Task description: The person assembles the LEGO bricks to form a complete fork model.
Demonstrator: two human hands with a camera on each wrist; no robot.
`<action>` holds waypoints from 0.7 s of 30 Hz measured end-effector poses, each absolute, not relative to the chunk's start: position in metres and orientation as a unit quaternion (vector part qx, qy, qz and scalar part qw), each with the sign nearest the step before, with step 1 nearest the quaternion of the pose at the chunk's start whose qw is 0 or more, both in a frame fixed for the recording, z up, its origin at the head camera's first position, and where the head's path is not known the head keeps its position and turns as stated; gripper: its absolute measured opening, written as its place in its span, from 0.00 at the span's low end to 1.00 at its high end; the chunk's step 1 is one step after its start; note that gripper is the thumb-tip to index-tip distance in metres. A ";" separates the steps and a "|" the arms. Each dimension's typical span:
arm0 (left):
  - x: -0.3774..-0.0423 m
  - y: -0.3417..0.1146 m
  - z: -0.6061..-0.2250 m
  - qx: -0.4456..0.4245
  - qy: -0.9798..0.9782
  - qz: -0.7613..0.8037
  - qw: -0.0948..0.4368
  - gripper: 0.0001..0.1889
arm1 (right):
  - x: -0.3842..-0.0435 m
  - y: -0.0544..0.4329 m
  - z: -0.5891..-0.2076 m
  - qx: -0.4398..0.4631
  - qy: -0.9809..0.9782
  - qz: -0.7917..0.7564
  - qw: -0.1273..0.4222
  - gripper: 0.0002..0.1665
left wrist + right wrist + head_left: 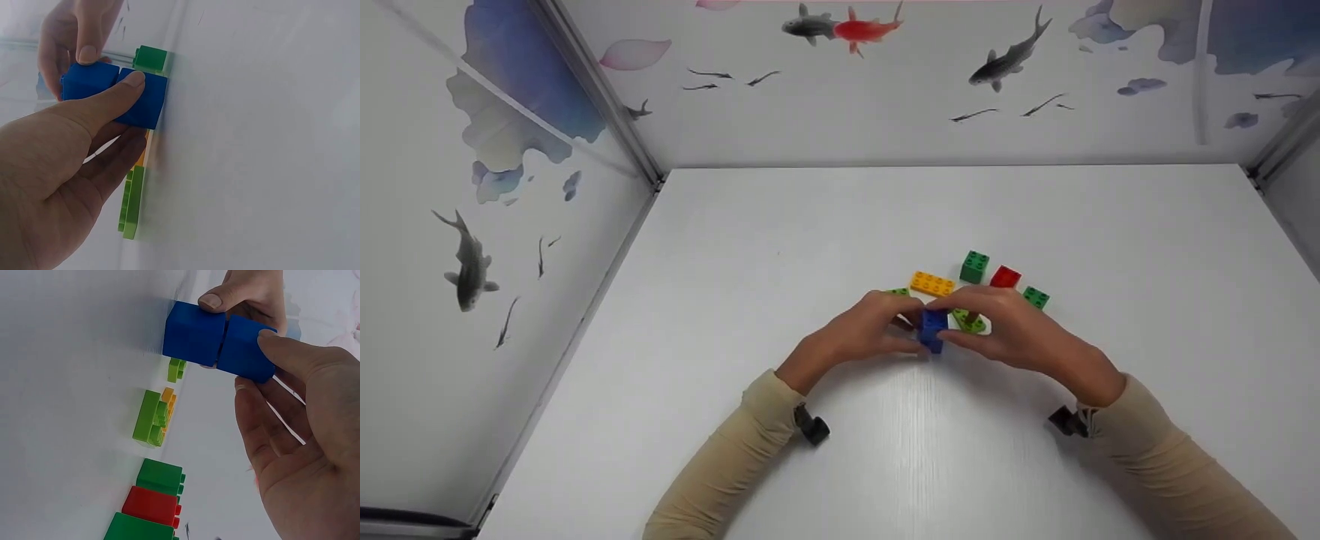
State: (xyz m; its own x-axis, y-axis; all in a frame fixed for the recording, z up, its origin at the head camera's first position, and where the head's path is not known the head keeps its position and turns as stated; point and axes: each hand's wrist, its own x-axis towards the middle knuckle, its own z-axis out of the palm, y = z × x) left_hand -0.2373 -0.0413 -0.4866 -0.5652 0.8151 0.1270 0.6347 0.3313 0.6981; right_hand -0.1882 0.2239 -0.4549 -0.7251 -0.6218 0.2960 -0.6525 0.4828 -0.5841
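Two blue toy building bricks meet end to end between the hands, one above the other, with a thin uneven seam between them. My left hand (870, 326) pinches the lower blue brick (194, 332), its thumb on the near face. The upper blue brick (93, 81) is pinched between thumb and fingers of my right hand (1012, 322). In the right wrist view both bricks appear held off the table. Just behind the right hand's fingers lies a light green brick (969, 322). Another light green brick (133, 203), partly hidden in the head view, lies beyond the left hand.
Behind the hands on the white table (810, 225) lie a yellow brick (932, 283), a dark green brick (974, 266), a red brick (1005, 277) and a second dark green brick (1036, 298). White panels with painted fish (1009, 60) border the table at the back and left.
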 end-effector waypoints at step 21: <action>-0.237 -0.042 -0.486 0.441 0.814 0.356 0.132 0.24 | -0.189 0.223 -0.456 0.353 -0.867 0.353 0.017 0.27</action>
State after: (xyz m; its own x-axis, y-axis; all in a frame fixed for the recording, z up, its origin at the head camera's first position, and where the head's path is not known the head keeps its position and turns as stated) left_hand -0.2371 -0.0417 -0.4864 -0.5769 0.8108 0.0986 0.6229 0.3586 0.6953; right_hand -0.1892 0.2233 -0.4564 -0.7507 -0.5992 0.2784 -0.6233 0.5026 -0.5990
